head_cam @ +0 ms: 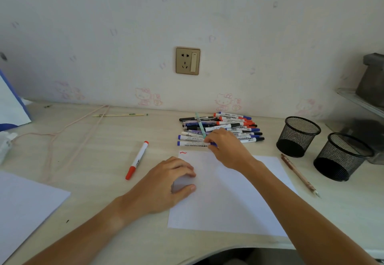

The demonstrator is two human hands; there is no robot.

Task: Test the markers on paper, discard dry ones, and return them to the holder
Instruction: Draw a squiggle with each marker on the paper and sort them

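Note:
A white sheet of paper [232,198] lies on the desk with a small red squiggle [183,152] at its top left corner. My left hand [166,183] rests on the sheet's left edge, fingers loosely curled, holding nothing. My right hand [226,146] reaches over the paper to the pile of markers [220,128] and pinches the nearest blue-capped marker [192,144] at its right end. A red-capped marker [137,159] lies alone to the left of the paper. Two black mesh holders [297,136] [340,156] stand at the right, both looking empty.
A pinkish pencil [299,174] lies between the paper and the holders. Another sheet [22,206] covers the desk's near left corner. A pink cord [68,131] and a thin stick [119,115] lie at the back left. The wall has a socket [188,60].

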